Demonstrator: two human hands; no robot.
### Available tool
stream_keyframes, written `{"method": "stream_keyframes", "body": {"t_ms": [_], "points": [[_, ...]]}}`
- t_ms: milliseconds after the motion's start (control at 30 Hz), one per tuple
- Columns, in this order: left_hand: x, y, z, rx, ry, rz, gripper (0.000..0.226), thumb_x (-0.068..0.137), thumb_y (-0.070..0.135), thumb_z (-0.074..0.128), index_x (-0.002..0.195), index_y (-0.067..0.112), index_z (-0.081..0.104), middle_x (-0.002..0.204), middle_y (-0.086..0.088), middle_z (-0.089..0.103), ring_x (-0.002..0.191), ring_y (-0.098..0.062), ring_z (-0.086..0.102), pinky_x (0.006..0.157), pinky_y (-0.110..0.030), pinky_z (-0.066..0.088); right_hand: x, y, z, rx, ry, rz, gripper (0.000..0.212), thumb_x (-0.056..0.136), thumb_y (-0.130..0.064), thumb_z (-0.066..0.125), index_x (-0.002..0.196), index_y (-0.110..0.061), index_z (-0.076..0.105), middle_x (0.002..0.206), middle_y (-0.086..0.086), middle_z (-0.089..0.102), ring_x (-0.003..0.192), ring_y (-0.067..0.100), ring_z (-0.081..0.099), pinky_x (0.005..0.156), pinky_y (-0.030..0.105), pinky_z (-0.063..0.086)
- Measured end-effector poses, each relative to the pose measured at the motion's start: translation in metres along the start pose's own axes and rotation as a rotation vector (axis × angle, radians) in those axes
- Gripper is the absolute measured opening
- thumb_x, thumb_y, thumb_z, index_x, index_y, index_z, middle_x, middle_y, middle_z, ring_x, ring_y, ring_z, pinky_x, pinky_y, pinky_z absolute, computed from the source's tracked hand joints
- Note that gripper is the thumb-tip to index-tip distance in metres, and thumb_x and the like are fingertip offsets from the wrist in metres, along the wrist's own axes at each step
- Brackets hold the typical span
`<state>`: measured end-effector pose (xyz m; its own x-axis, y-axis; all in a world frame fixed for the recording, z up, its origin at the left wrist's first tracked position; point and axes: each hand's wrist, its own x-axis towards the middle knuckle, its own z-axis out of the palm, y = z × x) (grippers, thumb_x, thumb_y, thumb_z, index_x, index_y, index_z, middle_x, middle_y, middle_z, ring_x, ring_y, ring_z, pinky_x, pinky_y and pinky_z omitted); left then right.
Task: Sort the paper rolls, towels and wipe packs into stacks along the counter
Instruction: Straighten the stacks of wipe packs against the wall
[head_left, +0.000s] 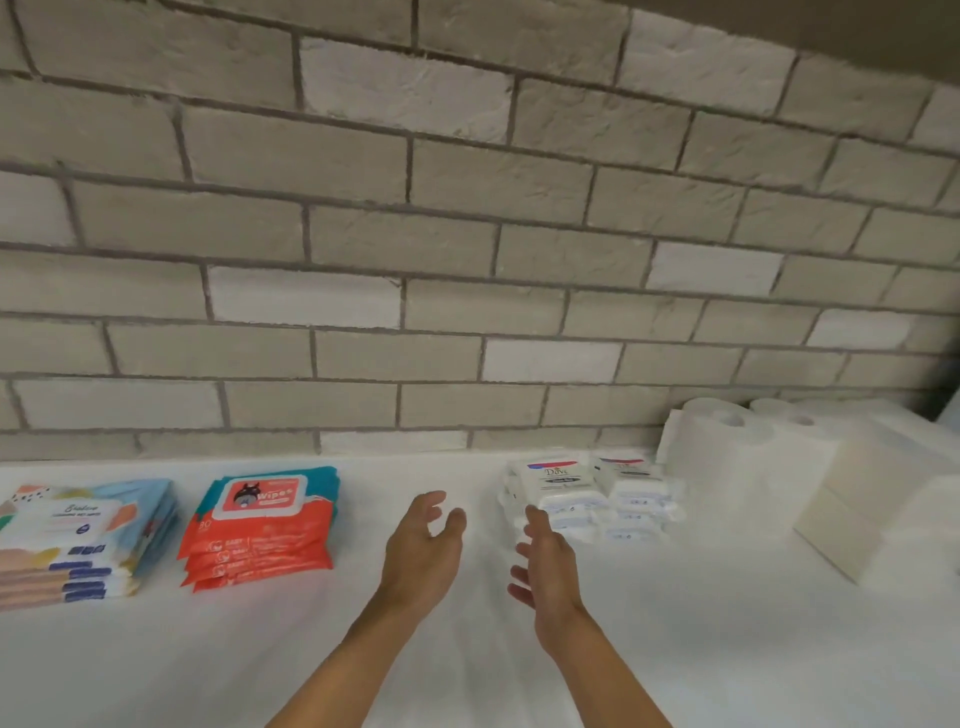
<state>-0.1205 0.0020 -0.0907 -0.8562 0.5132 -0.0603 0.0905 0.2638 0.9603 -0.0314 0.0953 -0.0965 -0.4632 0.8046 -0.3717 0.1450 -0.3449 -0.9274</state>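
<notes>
1. At the far left of the white counter (208, 665), a stack of flat pastel-patterned plastic wipe packs (78, 535) lies with white label flaps on top.
2. Just beside it, apart, is a stack of red-and-teal baby wipe packs (265, 525), all closed.
3. The left hand (423, 551) is over the bare counter, fingers loosely bent, holding nothing.
4. The right hand (545, 566) is near it, palm facing left, fingers spread and empty. Its fingertips reach the white packs' front corner, but contact cannot be told.
5. Small white wipe packs (623, 499) sit in two adjoining stacks.
6. Upright white paper rolls (727, 447) stand against the grey brick wall (467, 208).
7. At the far right, a stack of folded cream paper towels (862, 509) sits in front of the rolls.
</notes>
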Motion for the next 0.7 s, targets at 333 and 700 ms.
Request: {"method": "stream_keyframes", "body": {"t_ms": [333, 700], "points": [[0.043, 0.016, 0.088, -0.083, -0.124, -0.230, 0.071, 0.095, 0.051, 0.054, 0.154, 0.025, 0.025, 0.157, -0.006, 0.036, 0.140, -0.027, 0.040, 0.111, -0.038, 0.035, 0.062, -0.017, -0.063, 0.101, 0.015, 0.219, 0.045, 0.090, -0.062, 0.053, 0.097, -0.017, 0.058, 0.089, 0.007, 0.058, 0.079, 0.025, 0.055, 0.081, 0.038, 0.050], [0.078, 0.016, 0.141, -0.072, -0.122, -0.312, 0.069, 0.083, 0.064, 0.059, 0.139, 0.026, 0.044, 0.132, 0.003, 0.060, 0.118, -0.022, 0.058, 0.098, -0.038, 0.046, 0.127, -0.005, -0.073, 0.339, -0.084, 0.252, 0.052, 0.084, -0.054, 0.067, 0.108, -0.008, 0.068, 0.105, 0.015, 0.074, 0.096, 0.029, 0.071, 0.086, 0.037, 0.058]]}}
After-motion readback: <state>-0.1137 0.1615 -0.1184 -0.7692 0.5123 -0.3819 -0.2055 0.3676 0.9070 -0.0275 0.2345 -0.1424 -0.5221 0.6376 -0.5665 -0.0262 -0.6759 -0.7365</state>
